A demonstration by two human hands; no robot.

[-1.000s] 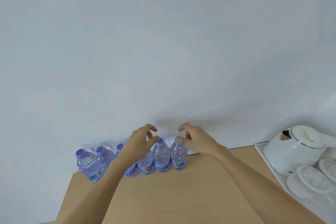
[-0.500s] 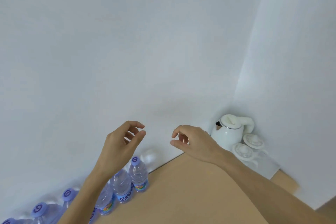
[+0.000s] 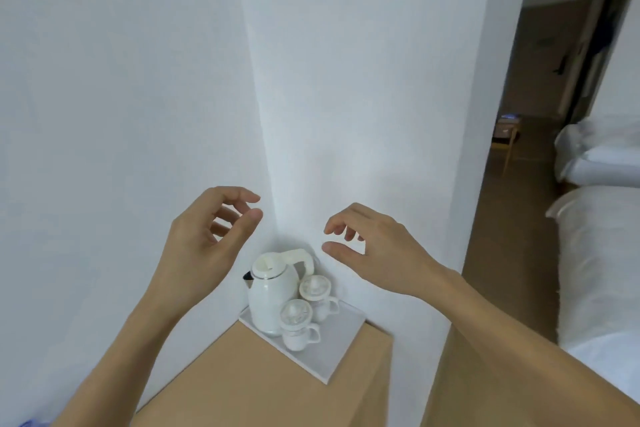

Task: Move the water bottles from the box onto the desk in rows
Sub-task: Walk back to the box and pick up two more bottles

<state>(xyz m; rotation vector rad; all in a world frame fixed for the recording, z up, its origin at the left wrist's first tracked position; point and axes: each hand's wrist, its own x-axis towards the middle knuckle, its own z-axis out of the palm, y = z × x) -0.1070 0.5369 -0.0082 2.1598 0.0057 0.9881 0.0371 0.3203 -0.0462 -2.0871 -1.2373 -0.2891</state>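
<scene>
My left hand [image 3: 204, 246] and my right hand [image 3: 374, 250] hover in the air above the right end of the wooden desk [image 3: 263, 381], both empty with curled, spread fingers. Only a sliver of purple [image 3: 33, 422] at the bottom left edge shows where the water bottles stand; the row itself is out of view. The box is not in view.
A white kettle [image 3: 272, 291] and two lidded white cups [image 3: 298, 326] stand on a grey tray [image 3: 332, 347] in the desk's far right corner by the wall. To the right lie a wooden floor, beds with white bedding [image 3: 602, 263] and a dark hallway.
My view has swung right, from the bottle row to the desk's right corner. Both hands left the bottle caps and now hang empty in the air.
</scene>
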